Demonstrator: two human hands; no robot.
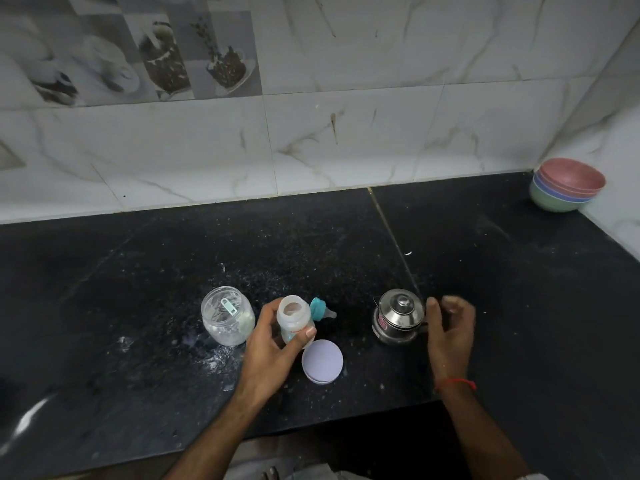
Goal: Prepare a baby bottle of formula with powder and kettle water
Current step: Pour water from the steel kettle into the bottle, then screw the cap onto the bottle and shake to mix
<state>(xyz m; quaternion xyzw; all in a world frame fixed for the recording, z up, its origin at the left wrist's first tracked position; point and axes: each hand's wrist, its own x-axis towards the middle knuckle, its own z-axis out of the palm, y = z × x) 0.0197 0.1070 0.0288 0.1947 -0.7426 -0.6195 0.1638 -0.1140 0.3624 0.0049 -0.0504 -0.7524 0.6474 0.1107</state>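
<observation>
The left hand (273,344) grips the open baby bottle (294,318) at lower centre of the frame, thumb and fingers curled round its body, its mouth uncapped and tilted slightly. The right hand (450,327) hangs just right of the steel kettle (398,315), fingers loosely curled near the handle but grasping nothing yet. Just right of the bottle the teal teat (320,309) lies on the black counter (138,289); below it rests a round lilac lid (322,361), and to the left stands the open powder jar (227,315) with a scoop inside. The water step looks to be at hand: next, the right hand must take the kettle handle and pour steadily into the narrow mouth.
</observation>
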